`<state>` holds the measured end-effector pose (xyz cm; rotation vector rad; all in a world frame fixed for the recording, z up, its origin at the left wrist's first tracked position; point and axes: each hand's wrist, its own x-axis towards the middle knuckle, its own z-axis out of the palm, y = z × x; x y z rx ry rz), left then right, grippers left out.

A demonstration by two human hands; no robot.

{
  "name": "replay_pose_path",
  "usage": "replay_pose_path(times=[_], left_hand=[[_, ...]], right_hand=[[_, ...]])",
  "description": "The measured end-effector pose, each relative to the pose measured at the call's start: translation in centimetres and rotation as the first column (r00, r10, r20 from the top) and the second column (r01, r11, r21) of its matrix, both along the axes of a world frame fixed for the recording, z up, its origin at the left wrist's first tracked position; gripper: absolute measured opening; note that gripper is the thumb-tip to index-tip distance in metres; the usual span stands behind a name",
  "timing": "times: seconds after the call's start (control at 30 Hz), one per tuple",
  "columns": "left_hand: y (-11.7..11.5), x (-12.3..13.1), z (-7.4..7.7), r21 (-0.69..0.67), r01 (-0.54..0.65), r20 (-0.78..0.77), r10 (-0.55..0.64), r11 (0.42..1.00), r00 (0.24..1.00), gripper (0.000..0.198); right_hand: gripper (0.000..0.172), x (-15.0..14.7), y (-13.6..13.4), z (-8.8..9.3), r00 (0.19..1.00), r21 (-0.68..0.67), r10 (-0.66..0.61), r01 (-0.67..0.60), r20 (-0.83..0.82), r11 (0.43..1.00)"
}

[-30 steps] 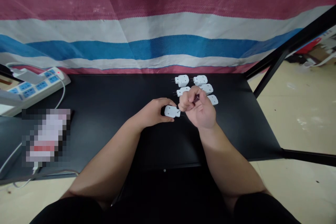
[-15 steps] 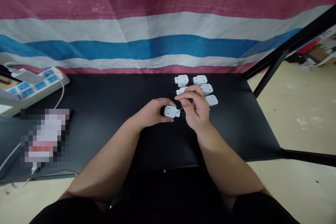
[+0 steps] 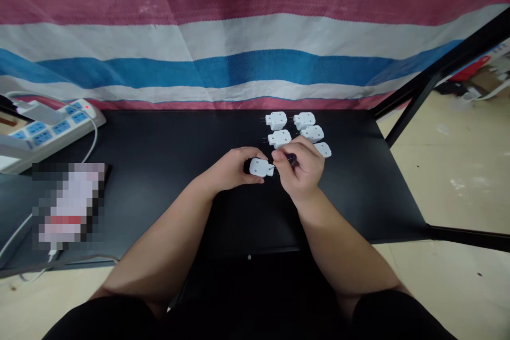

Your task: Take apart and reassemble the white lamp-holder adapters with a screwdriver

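Observation:
A small white plastic housing (image 3: 258, 168) with dark holes in its top lies on the black table, its narrow end and thin pins pointing right. My left hand (image 3: 236, 171) is closed around its wide end, thumb and fingers on opposite sides. My right hand (image 3: 303, 169) is wrapped round the dark handle of a screwdriver (image 3: 292, 160). Its thin shaft slants down to the narrow end of the housing; whether the tip sits in a hole I cannot make out. Behind my right hand stand several similar white housings (image 3: 275, 120), pins to the left, one partly hidden by that hand.
At the left stands a white power strip (image 3: 90, 111) with blue sockets, a plug and cables. A blurred-out phone (image 3: 71, 204) with a cable lies before it. A striped sheet (image 3: 247, 71) hangs behind the table (image 3: 167, 133). A black metal frame (image 3: 414, 106) rises at the right.
The fingers of my right hand, raised and extended before, have curled in round the screwdriver handle. My left hand and the housing stay in place.

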<state>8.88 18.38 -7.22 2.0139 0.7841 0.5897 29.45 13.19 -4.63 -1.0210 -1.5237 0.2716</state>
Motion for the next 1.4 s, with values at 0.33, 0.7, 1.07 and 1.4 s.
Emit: replay_pose_path(times=[0.33, 0.7, 1.07, 1.4], left_hand=[[-0.1, 0.1, 0.0, -0.036, 0.026, 0.019, -0.025, 0.999, 0.999, 0.042], [0.1, 0.0, 0.0, -0.029, 0.067, 0.008, -0.066, 0.997, 0.998, 0.041], [0.0, 0.1, 0.3, -0.032, 0.049, -0.001, -0.049, 0.998, 0.999, 0.039], [0.0, 0.1, 0.0, -0.038, 0.064, 0.027, -0.064, 0.997, 0.998, 0.038]], right_hand=[[0.028, 0.3, 0.9, -0.1, 0.979, -0.021, 0.199, -0.199, 0.031, 0.980], [0.043, 0.8, 1.0, -3.0, 0.963, -0.053, 0.191, -0.204, -0.191, 0.977], [0.021, 0.1, 1.8, -2.7, 0.965, 0.302, 0.262, -0.248, -0.007, 0.920], [0.032, -0.1, 1.2, -1.1, 0.941, 0.182, 0.339, -0.337, 0.022, 0.924]])
